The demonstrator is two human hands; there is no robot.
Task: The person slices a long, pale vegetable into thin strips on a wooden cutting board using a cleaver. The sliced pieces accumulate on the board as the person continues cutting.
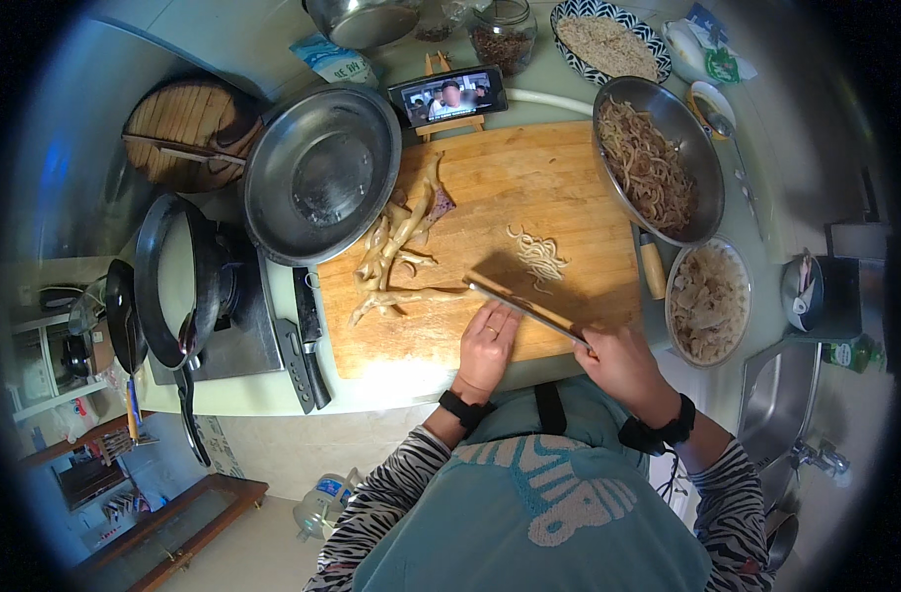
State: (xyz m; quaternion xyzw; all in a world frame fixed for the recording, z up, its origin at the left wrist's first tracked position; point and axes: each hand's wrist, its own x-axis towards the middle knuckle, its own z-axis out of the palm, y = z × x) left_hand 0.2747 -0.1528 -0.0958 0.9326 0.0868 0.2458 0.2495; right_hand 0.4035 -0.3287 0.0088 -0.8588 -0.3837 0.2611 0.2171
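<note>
On a wooden cutting board [524, 170], my right hand [621, 362] grips a cleaver [528, 307], its blade beside the fingers of my left hand [489, 344]. The left fingertips press down near the blade; whatever lies beneath them is hidden. A long pale piece of food [428, 295], perhaps tripe or intestine, runs from the left up to the blade. More such pieces [391, 240] lie heaped at the board's left. Thin cut strips [539, 255] form a small pile beyond the cleaver.
A steel bowl of brown shreds [647, 166] overlaps the board's right edge, above a dish of pale pieces [709, 302]. An empty metal basin [322, 174] overlaps the upper left. Behind stands a phone [448, 96] on a wooden easel. Two knives [310, 333] lie left of the board, beside the stove.
</note>
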